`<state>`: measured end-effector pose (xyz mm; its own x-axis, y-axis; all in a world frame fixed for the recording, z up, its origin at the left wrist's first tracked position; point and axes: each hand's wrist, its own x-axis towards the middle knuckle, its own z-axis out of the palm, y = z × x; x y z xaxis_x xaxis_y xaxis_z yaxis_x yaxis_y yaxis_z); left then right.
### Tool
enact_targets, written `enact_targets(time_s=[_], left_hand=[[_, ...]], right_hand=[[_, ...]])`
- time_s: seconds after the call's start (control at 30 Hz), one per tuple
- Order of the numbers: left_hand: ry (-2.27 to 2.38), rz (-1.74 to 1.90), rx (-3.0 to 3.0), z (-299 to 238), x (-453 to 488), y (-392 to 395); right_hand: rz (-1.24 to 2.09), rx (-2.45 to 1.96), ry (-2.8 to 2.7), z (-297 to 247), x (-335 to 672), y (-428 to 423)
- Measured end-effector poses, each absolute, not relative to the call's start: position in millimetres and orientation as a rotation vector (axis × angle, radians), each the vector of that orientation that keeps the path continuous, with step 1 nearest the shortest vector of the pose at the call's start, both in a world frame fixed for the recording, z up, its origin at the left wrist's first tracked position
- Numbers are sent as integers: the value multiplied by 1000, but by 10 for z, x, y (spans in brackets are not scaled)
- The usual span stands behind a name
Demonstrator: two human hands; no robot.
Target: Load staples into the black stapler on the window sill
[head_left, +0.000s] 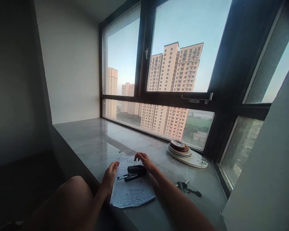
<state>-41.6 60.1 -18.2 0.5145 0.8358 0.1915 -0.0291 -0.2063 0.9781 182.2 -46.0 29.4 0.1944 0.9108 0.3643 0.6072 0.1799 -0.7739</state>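
A sheet of handwritten paper [132, 192] lies on the grey marble window ledge [91, 141]. On top of it rests a black stapler [134, 172], its metal tray sticking out to the left. My left hand [110, 176] rests on the paper's left edge, fingers curled, nothing visibly held. My right hand [144, 160] hovers just behind the stapler, fingers bent down toward the paper's far edge and touching or nearly touching it.
A stack of plates [183, 151] sits by the window at the right. A bunch of keys [186, 187] lies right of my forearm. My bare knee [72, 195] is at the lower left. Large windows [173, 64] face tall buildings.
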Motion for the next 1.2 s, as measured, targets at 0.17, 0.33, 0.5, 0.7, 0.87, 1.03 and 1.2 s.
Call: enact_targets(time_s=[0.17, 0.33, 0.5, 0.7, 0.87, 1.03, 1.2], left_hand=[[658, 937, 1496, -180, -443, 587], [529, 1013, 1156, -247, -453, 697], [537, 1016, 940, -224, -454, 737], [504, 1003, 804, -140, -498, 707], [356, 895, 663, -135, -585, 732], [343, 826, 597, -154, -624, 777], [300, 808, 596, -142, -627, 774]], right_hand=[[573, -1369, -2063, 529, 1748, -658], [409, -1409, -2330, 595, 1563, -615], [232, -1494, -2345, 617, 1360, -623], [-127, -1694, -2034, 586, 1093, -600], [-523, -1595, -2223, 371, 911, -545], [-616, -1620, -2227, 354, 943, -537], [-603, -1603, -2258, 383, 947, -550]])
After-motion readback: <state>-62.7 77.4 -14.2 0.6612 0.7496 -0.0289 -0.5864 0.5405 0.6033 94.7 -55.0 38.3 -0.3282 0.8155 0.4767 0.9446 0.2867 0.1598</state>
